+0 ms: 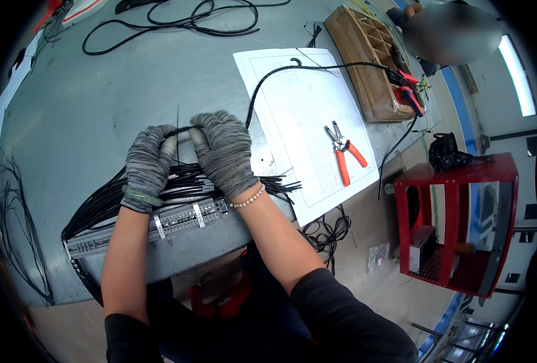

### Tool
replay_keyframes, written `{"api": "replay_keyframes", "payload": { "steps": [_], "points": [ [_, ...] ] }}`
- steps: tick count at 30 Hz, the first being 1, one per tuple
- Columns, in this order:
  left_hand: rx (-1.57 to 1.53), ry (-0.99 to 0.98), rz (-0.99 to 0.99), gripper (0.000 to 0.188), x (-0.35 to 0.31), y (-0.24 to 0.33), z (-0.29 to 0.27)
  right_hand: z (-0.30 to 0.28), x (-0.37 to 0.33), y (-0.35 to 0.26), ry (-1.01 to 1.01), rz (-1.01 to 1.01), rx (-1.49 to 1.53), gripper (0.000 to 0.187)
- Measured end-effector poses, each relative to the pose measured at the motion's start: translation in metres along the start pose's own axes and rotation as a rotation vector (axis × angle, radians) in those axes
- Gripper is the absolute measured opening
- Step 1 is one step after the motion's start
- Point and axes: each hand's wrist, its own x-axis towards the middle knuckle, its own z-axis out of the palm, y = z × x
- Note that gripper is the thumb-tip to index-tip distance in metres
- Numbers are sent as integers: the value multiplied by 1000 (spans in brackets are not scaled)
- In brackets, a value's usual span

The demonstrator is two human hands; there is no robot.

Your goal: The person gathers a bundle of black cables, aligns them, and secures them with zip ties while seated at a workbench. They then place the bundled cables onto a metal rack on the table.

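My left hand (149,162) and my right hand (225,150), both in grey knitted gloves, pinch a black cable (185,129) between thumbs and fingers, close together. From the right hand the cable arcs over the paper and the wooden box, then hangs down at the right. A thin dark strand (178,115) stands up beside the left fingertips; whether it is held, I cannot tell. Under both hands lies a bundle of black wires (99,199) with loose ends (283,184) at the right. Along it runs a grey terminal strip (177,221) with pale brackets, partly covered by my wrists.
Orange-handled wire strippers (345,151) rest on a printed sheet (308,115). A wooden compartment box (365,78) with tools stands at the far right. Cable coils lie at the far side (177,24) and left (20,236). Beyond the table are a red cart (453,175) and another person.
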Motion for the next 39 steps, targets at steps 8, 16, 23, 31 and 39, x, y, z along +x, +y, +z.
{"api": "replay_keyframes", "payload": {
  "steps": [8,16,23,31,39],
  "points": [
    [-328,158,-145,21,-1,5,-4,-14,-5,-35,-158,321,387,33],
    [-270,128,-105,32,-10,6,-9,20,-2,-27,-286,591,749,36],
    [-128,31,-228,36,-19,-7,-14,30,-2,-14,-332,801,971,39],
    [-147,-51,-243,30,-11,2,-22,29,10,-18,-355,937,986,35],
    [-87,-121,-205,27,-11,5,-24,46,2,-6,-335,704,817,31]
  ]
}}
